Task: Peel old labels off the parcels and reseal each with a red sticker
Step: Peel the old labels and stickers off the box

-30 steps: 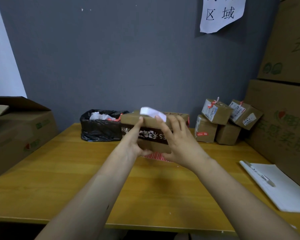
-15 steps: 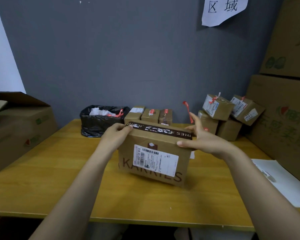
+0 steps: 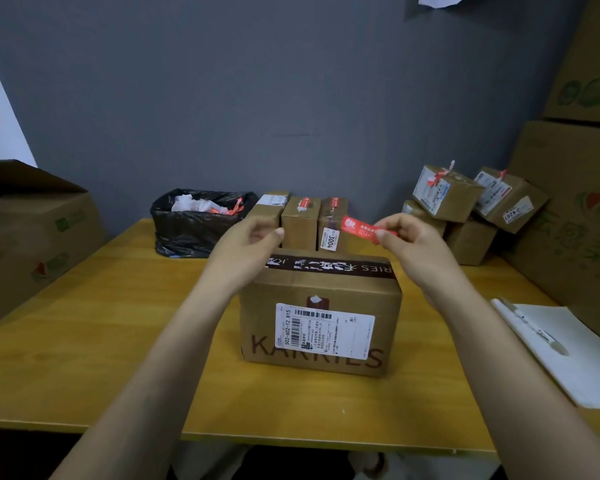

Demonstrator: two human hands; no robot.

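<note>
Both of us saw the grip leave the box (image 3: 321, 296), which sat on the table (image 3: 101, 341). Our right hand (image 3: 413, 244) pinched a sticker (image 3: 359, 227) at its one o'clock; our left hand (image 3: 246, 247) hung loosely curled and empty at eleven.

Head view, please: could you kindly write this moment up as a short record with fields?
parcel: KARRIES box on the wooden table, white label on its near face, unpeeled
right hand: pinches red sticker above the box
left hand: over the box's top left corner, holds nothing
behind: black bag with scraps, small parcels
</note>
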